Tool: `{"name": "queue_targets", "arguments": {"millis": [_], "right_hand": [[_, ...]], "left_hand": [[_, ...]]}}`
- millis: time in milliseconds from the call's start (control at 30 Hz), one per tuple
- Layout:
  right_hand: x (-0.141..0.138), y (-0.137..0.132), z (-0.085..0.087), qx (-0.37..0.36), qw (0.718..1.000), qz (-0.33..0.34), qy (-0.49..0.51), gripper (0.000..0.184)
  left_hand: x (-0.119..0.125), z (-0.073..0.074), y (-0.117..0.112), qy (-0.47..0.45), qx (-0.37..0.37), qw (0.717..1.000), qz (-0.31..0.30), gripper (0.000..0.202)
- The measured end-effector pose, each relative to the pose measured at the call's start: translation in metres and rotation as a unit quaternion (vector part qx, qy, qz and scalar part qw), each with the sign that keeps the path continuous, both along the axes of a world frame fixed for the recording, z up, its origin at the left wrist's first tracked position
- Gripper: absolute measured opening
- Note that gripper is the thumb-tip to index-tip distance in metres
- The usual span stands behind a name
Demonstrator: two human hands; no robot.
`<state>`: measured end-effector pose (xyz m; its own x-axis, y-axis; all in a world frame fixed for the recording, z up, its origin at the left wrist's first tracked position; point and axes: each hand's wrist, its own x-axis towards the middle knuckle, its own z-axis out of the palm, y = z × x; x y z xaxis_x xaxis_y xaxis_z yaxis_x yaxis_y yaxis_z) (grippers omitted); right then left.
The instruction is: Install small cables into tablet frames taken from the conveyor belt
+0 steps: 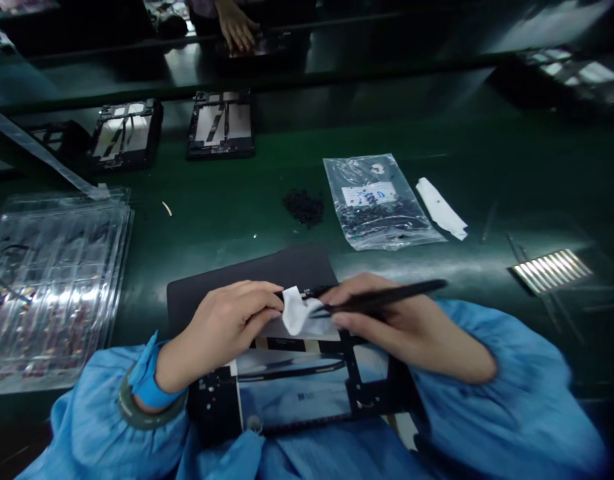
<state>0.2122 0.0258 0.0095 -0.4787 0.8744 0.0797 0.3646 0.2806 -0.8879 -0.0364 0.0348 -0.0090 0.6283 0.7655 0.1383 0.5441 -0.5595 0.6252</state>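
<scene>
Hands at a white wipe (tweezers in right)

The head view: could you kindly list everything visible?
Opened device: one, black, bottom centre
Panel: one, black, behind device
Crumpled piece: one, white, over device
Tweezers: one, black, lower centre
Similar devices: two or more, black, upper left
Parts bag: one, clear, centre right
Pile: one, black, left of bag
Strip: one, white, right of bag
Trays: several, clear, left
Striped piece: one, bright, right
Bench: one, green, throughout
Co-worker's hand: one, bare, top
Left hand: one, blue-sleeved, centre
Right hand: one, blue-sleeved, centre
</scene>
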Motion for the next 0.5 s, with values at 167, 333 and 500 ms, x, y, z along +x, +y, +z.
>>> {"name": "queue_targets", "arguments": {"millis": [167,333,500], "right_hand": [[-0.023,0.015,-0.018,0.072,0.997,0.0,-0.019,0.01],[-0.032,0.009,-0.019,0.124,0.99,0.021,-0.06,0.009],[-0.038,0.012,-0.012,0.164,0.98,0.038,-0.106,0.009]], "left_hand": [[0.001,0.003,0.0,0.003,-0.015,1.0,-0.001,0.015],[0.0,0.002,-0.001,-0.013,-0.027,1.0,-0.008,0.014],[0.001,0.0,0.0,-0.017,-0.051,0.999,-0.004,0.016]]}}
